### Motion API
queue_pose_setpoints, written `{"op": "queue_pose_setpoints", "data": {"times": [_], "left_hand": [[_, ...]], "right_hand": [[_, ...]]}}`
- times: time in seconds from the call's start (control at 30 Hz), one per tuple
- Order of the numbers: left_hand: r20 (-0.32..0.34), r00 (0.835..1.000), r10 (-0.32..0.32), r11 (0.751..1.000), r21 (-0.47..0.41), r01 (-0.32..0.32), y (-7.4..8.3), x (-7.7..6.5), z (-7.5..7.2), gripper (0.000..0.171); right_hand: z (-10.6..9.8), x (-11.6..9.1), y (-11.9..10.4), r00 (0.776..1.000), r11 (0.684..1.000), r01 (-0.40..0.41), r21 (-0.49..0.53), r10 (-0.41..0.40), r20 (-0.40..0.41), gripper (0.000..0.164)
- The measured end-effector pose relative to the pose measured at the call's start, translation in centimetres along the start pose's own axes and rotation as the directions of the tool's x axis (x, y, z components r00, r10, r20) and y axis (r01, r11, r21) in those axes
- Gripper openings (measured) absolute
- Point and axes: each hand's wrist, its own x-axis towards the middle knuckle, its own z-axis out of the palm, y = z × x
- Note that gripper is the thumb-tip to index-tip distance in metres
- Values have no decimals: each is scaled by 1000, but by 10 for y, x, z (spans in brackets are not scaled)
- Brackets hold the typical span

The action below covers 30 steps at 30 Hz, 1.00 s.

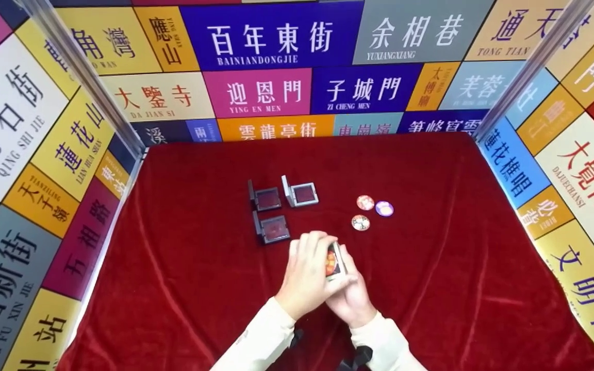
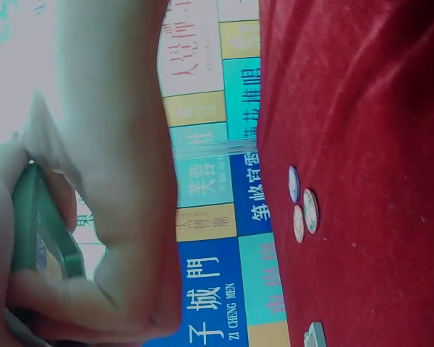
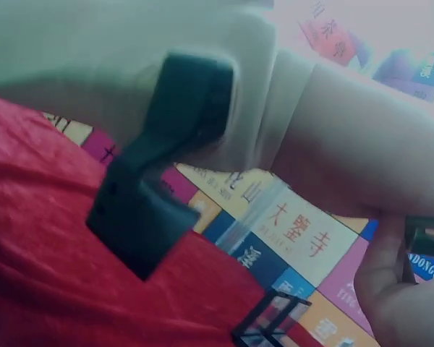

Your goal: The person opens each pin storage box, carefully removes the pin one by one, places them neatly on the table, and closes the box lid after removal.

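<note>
Both hands come together over the near middle of the red cloth in the head view. Between them is a small square display case (image 1: 332, 260) with a light rim, and an orange round picture shows inside it. My left hand (image 1: 304, 273) curls over its left side, with the thumb across the near edge. From the right and below, my right hand (image 1: 355, 296) grips the same case, its fingers along the far right side. In the left wrist view the case frame (image 2: 65, 254) looks green between the fingers. Much of the case is hidden by the hands.
Left of the hands stand two dark display cases (image 1: 275, 228) (image 1: 267, 199) and a grey one (image 1: 304, 193), lids raised. To the right lie three round badges, one red (image 1: 365, 202), one purple-rimmed (image 1: 384, 208), one black and white (image 1: 360, 222). Sign-covered walls (image 1: 256, 98) border the red cloth (image 1: 199, 288).
</note>
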Motion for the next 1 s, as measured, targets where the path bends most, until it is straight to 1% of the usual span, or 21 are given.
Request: {"op": "queue_pose_setpoints", "data": {"times": [0.07,0.1,0.2,0.3,0.37,0.47,0.57,0.63,0.73,0.87,1.0], "left_hand": [[4,1000,19,1000,3,-19,-2,-1,0,83],[8,1000,16,1000,4,-16,-2,-2,0,83],[13,999,-30,1000,9,30,-3,-3,1,85],[17,996,-83,997,6,83,-1,-5,1,85],[15,995,-98,995,-7,98,0,-5,-1,86],[16,997,-75,996,-49,76,0,-5,-4,86],[23,1000,-16,997,-78,18,-3,-3,-7,84],[35,999,17,997,-81,-14,-4,-2,-9,82],[58,998,30,998,-56,-27,-4,1,-12,80],[113,994,-1,1000,12,-1,-3,5,-17,81],[174,984,-26,997,77,12,-6,5,-23,81]], "right_hand": [[1,-2,1,1000,1000,-7,16,7,-1,42],[2,-2,2,1000,1000,-12,21,12,-2,42],[3,-2,4,1000,1000,-16,16,16,-2,43],[4,-5,5,1000,1000,-5,-9,5,-11,42],[5,-6,5,1000,999,7,-40,-8,-7,41],[7,-7,5,999,996,35,-76,-33,18,41],[10,-6,3,998,995,54,-79,-50,47,43],[11,-5,3,998,997,51,-65,-48,50,44],[12,-4,2,999,999,30,-44,-29,31,44],[11,-1,2,1000,1000,-6,-14,6,-20,44],[12,2,4,996,998,-51,43,54,-67,47]]}}
